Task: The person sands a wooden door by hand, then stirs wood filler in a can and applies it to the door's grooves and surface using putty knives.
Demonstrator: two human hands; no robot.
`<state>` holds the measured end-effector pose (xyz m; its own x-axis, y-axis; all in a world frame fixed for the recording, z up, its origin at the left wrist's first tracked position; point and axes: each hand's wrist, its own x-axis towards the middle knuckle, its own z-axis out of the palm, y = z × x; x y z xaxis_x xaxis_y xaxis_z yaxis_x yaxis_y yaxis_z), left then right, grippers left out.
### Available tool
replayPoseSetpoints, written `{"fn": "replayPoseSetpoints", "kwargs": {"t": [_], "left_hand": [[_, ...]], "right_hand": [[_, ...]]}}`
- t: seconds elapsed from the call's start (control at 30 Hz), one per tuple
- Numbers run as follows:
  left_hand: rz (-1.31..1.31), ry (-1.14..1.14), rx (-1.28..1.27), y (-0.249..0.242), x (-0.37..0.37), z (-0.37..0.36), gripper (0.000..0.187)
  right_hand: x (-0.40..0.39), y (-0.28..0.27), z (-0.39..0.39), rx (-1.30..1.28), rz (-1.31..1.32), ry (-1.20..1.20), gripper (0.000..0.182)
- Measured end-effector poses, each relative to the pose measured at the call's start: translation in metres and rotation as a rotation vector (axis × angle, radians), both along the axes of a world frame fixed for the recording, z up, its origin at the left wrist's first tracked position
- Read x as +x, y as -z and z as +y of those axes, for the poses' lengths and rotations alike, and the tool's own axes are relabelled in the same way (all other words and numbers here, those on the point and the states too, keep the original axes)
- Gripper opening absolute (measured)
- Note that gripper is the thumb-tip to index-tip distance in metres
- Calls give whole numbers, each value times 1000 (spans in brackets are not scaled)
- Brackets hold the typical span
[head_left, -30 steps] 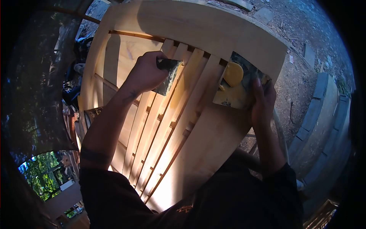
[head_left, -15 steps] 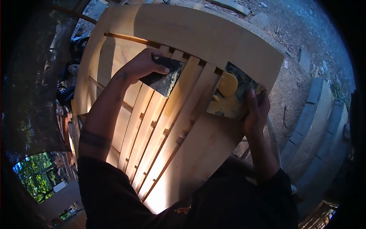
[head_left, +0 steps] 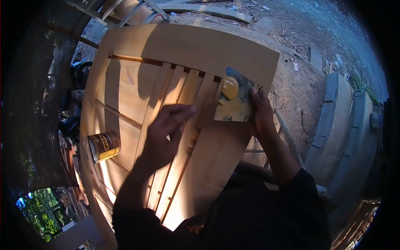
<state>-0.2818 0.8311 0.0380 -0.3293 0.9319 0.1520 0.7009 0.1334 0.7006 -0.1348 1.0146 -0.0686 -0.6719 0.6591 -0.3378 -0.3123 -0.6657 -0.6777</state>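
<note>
My right hand [head_left: 260,108] grips the right edge of a dark square sheet [head_left: 235,113] that carries a mound of yellow-tan putty [head_left: 229,88] and smears of the same paste. My left hand [head_left: 164,135] hovers over the slats of a wooden door-like panel [head_left: 162,39]. Its fingers stretch to the right, with a gap above the thumb and a pale spot at a fingertip. Nothing shows in the left hand, and the dark sheet it held is out of sight. One slat [head_left: 192,81] has a yellowish coating near its upper end.
A yellow-brown can [head_left: 105,146] stands on the panel's left side. Grey curved blocks [head_left: 329,108] lie on the dirt ground at right. A metal ladder-like frame [head_left: 110,12] is beyond the far edge. Dark clutter borders the left side.
My left hand has come down and nearer, and the dark sheet it held no longer shows. My right hand and its sheet have shifted left in view. The can has come into view.
</note>
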Motion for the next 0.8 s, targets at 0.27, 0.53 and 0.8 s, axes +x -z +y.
{"fn": "replayPoseSetpoints", "kwargs": {"t": [0.27,0.53,0.8], "left_hand": [[418,39,342,58,49,-40,42],[493,146,-158,-38,36,-52,46],[313,358,-456,-48,31,-48,52]], "right_hand": [[14,-58,-46,-100,75,-67,31],[25,-45,-55,117,99,-2,27],[22,-24,-57,209,61,52,23]]}}
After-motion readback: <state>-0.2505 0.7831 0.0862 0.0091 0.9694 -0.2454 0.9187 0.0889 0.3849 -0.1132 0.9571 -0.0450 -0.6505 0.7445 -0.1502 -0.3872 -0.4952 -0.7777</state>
